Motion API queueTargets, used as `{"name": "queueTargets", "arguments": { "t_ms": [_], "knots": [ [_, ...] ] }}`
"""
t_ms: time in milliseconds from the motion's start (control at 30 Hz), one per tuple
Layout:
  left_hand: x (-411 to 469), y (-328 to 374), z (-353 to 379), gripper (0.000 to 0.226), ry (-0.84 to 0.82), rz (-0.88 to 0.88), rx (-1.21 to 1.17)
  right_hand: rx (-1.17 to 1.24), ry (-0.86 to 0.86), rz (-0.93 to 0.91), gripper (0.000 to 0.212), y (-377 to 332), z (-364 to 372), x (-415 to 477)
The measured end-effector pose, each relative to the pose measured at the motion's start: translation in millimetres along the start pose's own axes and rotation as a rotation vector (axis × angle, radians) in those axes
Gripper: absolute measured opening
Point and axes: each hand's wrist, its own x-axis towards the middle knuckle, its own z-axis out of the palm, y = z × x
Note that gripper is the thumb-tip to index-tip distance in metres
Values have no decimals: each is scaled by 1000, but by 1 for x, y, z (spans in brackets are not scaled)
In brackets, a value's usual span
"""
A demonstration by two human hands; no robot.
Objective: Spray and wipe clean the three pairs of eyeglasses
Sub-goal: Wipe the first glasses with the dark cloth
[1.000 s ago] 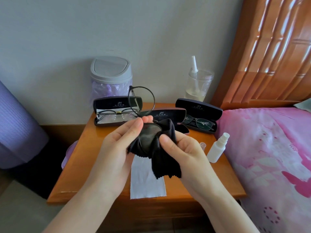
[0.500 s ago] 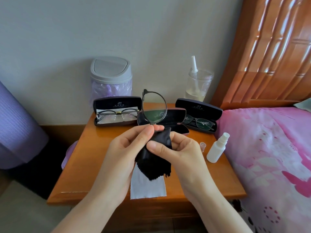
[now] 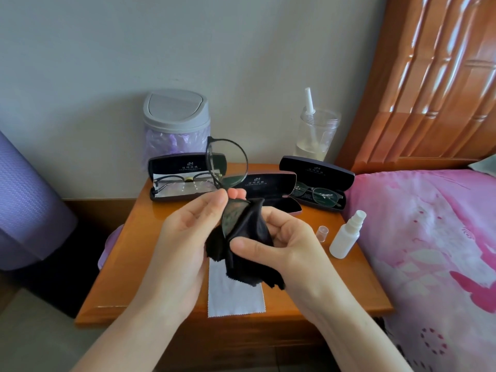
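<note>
Glasses are tilting back left since a moment ago; black cloth is now wrapping the lower lens. Left hand grip is pinching the frame near the bridge to steady it, right hand grip squeezing cloth around the lens to rub both faces. Behind the grip, two cased pairs are waiting on the surface; spray bottle is standing uncapped just right.

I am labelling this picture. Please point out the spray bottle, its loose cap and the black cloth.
spray bottle (image 3: 345, 238): head view, on its white body.
loose cap (image 3: 322, 233): head view, on its clear side.
black cloth (image 3: 248, 241): head view, on the fold between both hands.
</note>
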Motion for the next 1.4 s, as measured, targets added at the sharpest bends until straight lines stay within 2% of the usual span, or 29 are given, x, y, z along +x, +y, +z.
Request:
{"name": "queueTargets", "arguments": {
  "t_ms": [167, 267, 433, 633, 833, 933, 1067, 1300, 1400],
  "knots": [
    [-4, -8, 5, 26, -25, 6, 103, 12, 134, -33, 29, 4, 3, 2],
    [-3, -8, 5, 26, -28, 8, 107, 53, 168, -50, 27, 6, 3, 2],
    [-3, -4, 6, 24, -101, 1, 65, 90, 199, -94, 34, 6, 2, 2],
    [-3, -3, 6, 22, -51, -6, -7, 42, 189, -115, 35, 5, 0, 1],
    [0, -1, 4, 23, 6, 19, -60, 48, 97, -66, 36, 8, -2, -1],
    [2, 0, 2, 23, 27, 38, -67, 4, 28, -60, 27, 7, -3, -4],
    [4, 0, -2, 25, 11, 41, -37, -81, -9, -74, 25, 5, -8, -4],
    [11, 5, -9, 20, 50, 68, -110, -239, 83, -83, 16, -6, -44, -2],
    [12, 6, -10, 21, 34, 57, -125, -347, 105, -66, 20, -8, -55, -2]
  ]
}}
